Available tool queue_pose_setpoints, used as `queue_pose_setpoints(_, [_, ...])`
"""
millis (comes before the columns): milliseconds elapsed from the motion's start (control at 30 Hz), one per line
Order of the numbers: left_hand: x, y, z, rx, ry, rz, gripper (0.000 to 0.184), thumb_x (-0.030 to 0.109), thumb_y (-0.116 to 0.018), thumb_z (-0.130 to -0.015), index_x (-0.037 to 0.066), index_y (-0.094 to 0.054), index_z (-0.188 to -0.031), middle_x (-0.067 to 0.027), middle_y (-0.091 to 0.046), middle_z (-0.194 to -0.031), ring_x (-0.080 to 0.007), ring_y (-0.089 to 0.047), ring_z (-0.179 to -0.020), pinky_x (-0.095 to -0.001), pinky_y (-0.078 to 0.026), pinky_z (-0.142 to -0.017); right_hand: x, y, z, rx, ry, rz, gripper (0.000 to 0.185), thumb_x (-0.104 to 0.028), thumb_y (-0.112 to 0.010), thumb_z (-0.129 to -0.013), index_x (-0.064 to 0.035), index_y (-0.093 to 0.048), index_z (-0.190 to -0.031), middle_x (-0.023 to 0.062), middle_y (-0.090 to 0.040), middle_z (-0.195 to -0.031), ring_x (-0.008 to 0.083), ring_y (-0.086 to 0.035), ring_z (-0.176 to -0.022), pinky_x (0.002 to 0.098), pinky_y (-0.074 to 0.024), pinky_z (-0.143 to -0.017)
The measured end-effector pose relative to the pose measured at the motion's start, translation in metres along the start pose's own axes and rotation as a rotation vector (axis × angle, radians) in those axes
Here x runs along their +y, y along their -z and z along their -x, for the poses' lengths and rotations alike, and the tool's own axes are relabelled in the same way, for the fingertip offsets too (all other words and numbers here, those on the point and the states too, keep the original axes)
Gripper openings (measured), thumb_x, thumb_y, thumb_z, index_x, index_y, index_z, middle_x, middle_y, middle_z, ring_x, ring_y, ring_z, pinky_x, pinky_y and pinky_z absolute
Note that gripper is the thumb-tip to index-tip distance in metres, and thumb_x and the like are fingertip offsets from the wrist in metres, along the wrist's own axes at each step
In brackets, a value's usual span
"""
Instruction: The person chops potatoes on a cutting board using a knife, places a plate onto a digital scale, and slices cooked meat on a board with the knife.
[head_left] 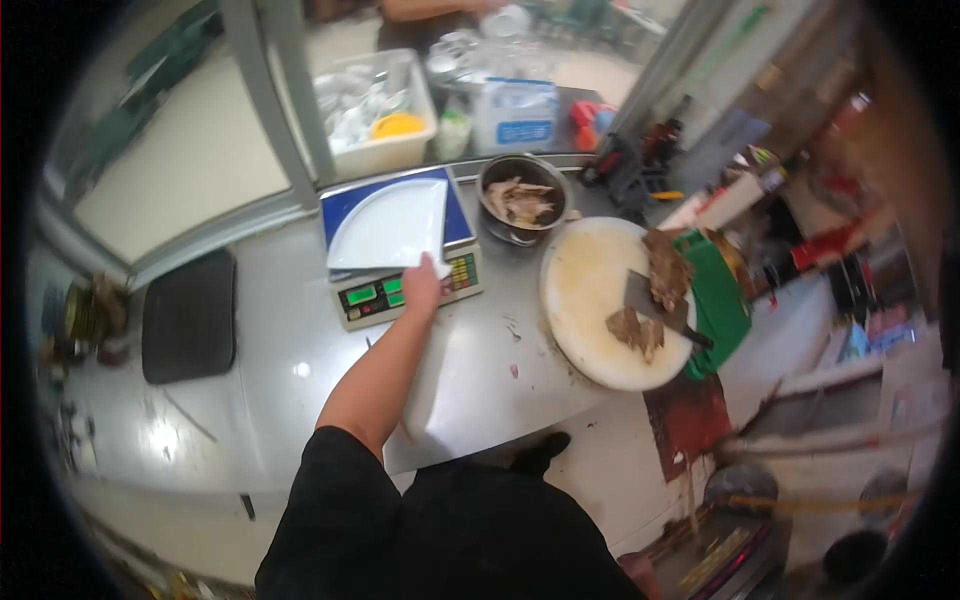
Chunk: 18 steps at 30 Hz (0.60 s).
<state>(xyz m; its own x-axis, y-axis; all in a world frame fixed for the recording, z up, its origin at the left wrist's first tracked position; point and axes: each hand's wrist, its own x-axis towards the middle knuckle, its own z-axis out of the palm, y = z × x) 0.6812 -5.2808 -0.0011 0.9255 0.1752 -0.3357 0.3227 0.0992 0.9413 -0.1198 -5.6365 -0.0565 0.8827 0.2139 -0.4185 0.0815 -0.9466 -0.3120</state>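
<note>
My left hand (424, 287) grips the lower right corner of a white fan-shaped plate (390, 225), fingers closed on its edge. The plate lies over the blue platform of a digital scale (410, 292) with lit green displays; whether it rests fully on the platform I cannot tell. To the right of the scale stands a metal pot (522, 232) with pale meat pieces inside. A round white chopping board (585, 290) holds a cleaver (655, 303), with brown cooked meat (635, 333) beside the blade and a larger piece (667, 268) behind it. I do not see my right hand.
A dark square mat (190, 316) lies on the steel counter (270, 400) at left. Past the window frame are a white bin of dishes (385, 150) and a person's arm (425, 8). A green plastic container (722, 305) sits right of the board.
</note>
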Motion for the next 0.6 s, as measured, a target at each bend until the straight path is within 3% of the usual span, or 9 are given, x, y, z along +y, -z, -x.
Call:
queue_pose_setpoints(67, [-0.006,-0.003,-0.007,-0.161,0.047,-0.218,0.049,0.041,-0.045,-0.101,-0.001,-0.058,-0.079,-0.0122,-0.060,-0.061,-0.0189,-0.057,-0.044,-0.0321,-0.046,-0.043,0.067,0.046,-0.035,-0.022,-0.935,-0.877,0.023,-0.014,-0.063,-0.087,0.0018,-0.064,-0.104,0.0102,-0.066,-0.079,0.0193,-0.066,-0.071,0.0395,-0.0540,-0.058])
queue_pose_setpoints(133, [-0.016,-0.010,-0.002,-0.167,-0.178,-0.363,0.057,0.042,-0.038,-0.101,-0.004,-0.062,-0.078,-0.0136,-0.063,-0.056,-0.0229,-0.065,-0.050,-0.0358,-0.053,-0.059,0.111,0.102,-0.097,0.031,-0.968,-0.901,0.021,-0.010,-0.063,-0.088,0.0016,-0.064,-0.105,0.0099,-0.065,-0.077,0.0188,-0.065,-0.067,0.0365,-0.0534,-0.056])
queue_pose_setpoints(167, [-0.015,-0.014,0.011,-0.121,-0.169,-0.278,0.053,0.042,-0.039,-0.101,-0.003,-0.060,-0.084,-0.0146,-0.065,-0.060,-0.0238,-0.065,-0.051,-0.0383,-0.053,-0.060,0.132,0.125,-0.122,0.127,-1.039,-0.946,0.019,-0.007,-0.063,-0.089,0.0014,-0.063,-0.106,0.0096,-0.064,-0.076,0.0182,-0.064,-0.063,0.0336,-0.0527,-0.054])
queue_pose_setpoints(200, [-0.014,-0.019,0.030,-0.051,-0.119,-0.255,0.044,0.039,-0.043,-0.100,-0.002,-0.057,-0.089,-0.0167,-0.067,-0.066,-0.0294,-0.065,-0.054,-0.0431,-0.052,-0.063,0.174,0.132,-0.137,0.190,-0.805,-0.955,0.017,-0.006,-0.062,-0.091,0.0032,-0.063,-0.106,0.0103,-0.064,-0.075,0.0164,-0.062,-0.059,0.0291,-0.0525,-0.054])
queue_pose_setpoints(267, [-0.078,-0.018,0.029,0.023,-0.103,-0.451,0.036,0.035,-0.052,-0.098,0.000,-0.057,-0.104,-0.0134,-0.062,-0.064,-0.0212,-0.062,-0.053,-0.0364,-0.052,-0.055,0.203,0.185,-0.180,0.341,-0.600,-0.836,0.020,-0.009,-0.063,-0.091,0.0034,-0.065,-0.107,0.0108,-0.067,-0.079,0.0181,-0.066,-0.066,0.0320,-0.0556,-0.061])
queue_pose_setpoints(333, [-0.092,-0.033,0.080,0.110,-0.132,-0.755,0.039,0.034,-0.057,-0.093,0.004,-0.059,-0.118,-0.0199,-0.068,-0.079,-0.0318,-0.068,-0.073,-0.0429,-0.055,-0.074,0.187,0.271,-0.220,0.271,-0.516,-0.565,0.019,-0.009,-0.064,-0.090,0.0007,-0.067,-0.106,0.0103,-0.068,-0.084,0.0177,-0.066,-0.070,0.0312,-0.0548,-0.063])
queue_pose_setpoints(367, [-0.097,-0.041,0.096,0.106,-0.222,-0.867,0.051,0.034,-0.060,-0.089,0.010,-0.052,-0.133,-0.0246,-0.069,-0.096,-0.0405,-0.067,-0.094,-0.0470,-0.051,-0.088,0.200,0.286,-0.237,0.247,-0.490,-0.571,0.019,-0.009,-0.064,-0.090,0.0007,-0.067,-0.106,0.0103,-0.068,-0.084,0.0177,-0.066,-0.070,0.0312,-0.0548,-0.063])
queue_pose_setpoints(433, [-0.055,-0.059,0.130,-0.025,0.001,-0.970,0.065,0.030,-0.058,-0.089,0.010,-0.035,-0.146,-0.0245,-0.068,-0.107,-0.0415,-0.065,-0.101,-0.0493,-0.050,-0.090,0.233,0.311,-0.259,0.335,-0.138,-0.401,0.016,-0.009,-0.064,-0.090,-0.0015,-0.069,-0.103,0.0100,-0.069,-0.087,0.0159,-0.065,-0.071,0.0288,-0.0531,-0.067])
queue_pose_setpoints(600, [-0.044,-0.071,0.125,-0.087,0.100,-1.160,0.077,0.033,-0.055,-0.091,0.013,-0.018,-0.155,-0.0217,-0.069,-0.105,-0.0380,-0.066,-0.096,-0.0469,-0.052,-0.086,0.250,0.373,-0.321,0.362,-0.233,-0.760,0.015,-0.009,-0.063,-0.090,-0.0006,-0.067,-0.102,0.0039,-0.064,-0.081,0.0092,-0.058,-0.068,0.0255,-0.0492,-0.064])
